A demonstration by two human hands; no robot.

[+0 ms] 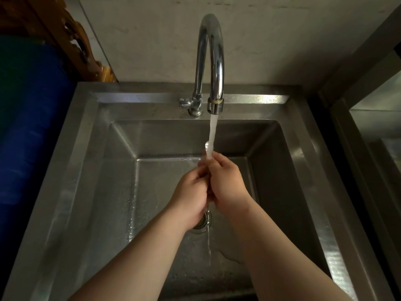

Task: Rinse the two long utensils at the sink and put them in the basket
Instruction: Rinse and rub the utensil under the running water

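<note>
Steel walls of a deep sink (pixel 71 192) filled most of the view, with a bare grey wall behind it and a curved tap (pixel 211 61) standing at the middle of the back rim. Water (pixel 212 131) ran straight down from the spout. Both hands were pressed close together right under that stream, above the drain (pixel 200 224), likely so the water would run along whatever they held and fall away down the hole. The left hand (pixel 191 192) and the right hand (pixel 227 183) were each closed tight around something thin. Only a small shiny tip of a utensil (pixel 206 146) stuck up above the fingers, inside the water. It was too small and blurry to tell whether it was a spoon, a fork or something else. I could not tell if one utensil or both were in the hands, as the fingers covered the rest. No basket showed anywhere. A blue barrel (pixel 32 127) stood beside the left rim, partly cut off.
</note>
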